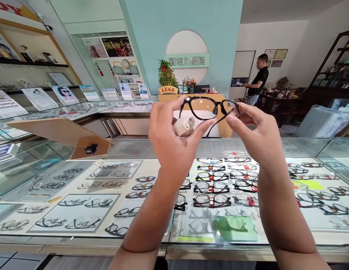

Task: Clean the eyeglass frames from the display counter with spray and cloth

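A pair of black-framed eyeglasses [204, 108] is held up above the glass counter, lenses upright. My left hand [173, 138] grips the frame's left side between fingers and thumb. Tucked in that same palm is a rolled whitish cloth [185, 126]. My right hand [257, 131] pinches the frame's right side, thumb at the lower rim. One temple arm hangs down between the hands. Part of the right lens is covered by the right fingers.
Below me, a glass display case [188, 225] holds several rows of eyeglasses [211, 187]. A wooden board [64, 133] leans at the left. Plastic-wrapped boxes [322, 122] stand at the right. A person [259, 80] in black stands at the back, holding paper.
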Available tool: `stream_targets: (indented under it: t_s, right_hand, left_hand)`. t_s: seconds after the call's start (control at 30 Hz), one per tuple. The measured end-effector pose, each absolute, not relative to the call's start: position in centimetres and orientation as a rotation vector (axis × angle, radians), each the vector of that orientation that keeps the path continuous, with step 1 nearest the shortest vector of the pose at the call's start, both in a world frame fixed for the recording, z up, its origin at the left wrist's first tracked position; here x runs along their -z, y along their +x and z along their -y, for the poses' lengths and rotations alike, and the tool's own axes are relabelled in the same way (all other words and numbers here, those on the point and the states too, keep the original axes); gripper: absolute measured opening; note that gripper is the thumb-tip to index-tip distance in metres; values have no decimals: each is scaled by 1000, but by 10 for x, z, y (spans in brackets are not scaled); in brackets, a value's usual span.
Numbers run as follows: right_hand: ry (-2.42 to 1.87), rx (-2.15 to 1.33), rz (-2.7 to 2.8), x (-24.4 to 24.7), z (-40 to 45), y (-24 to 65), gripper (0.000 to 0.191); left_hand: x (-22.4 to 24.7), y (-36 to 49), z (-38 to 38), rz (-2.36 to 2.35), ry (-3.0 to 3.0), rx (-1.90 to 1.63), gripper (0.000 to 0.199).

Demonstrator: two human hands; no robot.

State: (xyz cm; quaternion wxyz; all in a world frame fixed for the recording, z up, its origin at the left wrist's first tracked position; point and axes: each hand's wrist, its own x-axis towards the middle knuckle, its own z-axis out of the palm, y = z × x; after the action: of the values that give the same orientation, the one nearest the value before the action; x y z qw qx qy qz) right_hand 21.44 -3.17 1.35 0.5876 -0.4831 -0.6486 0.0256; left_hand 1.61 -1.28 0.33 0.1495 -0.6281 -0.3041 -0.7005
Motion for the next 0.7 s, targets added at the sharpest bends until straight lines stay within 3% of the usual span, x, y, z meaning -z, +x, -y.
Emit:
stream_targets:
  t_s: [0.7]
  right_hand:
    - [-1098,90,1534,-9,29,215,40]
  left_hand:
    - [-4,14,8,979,-1896,2067,63]
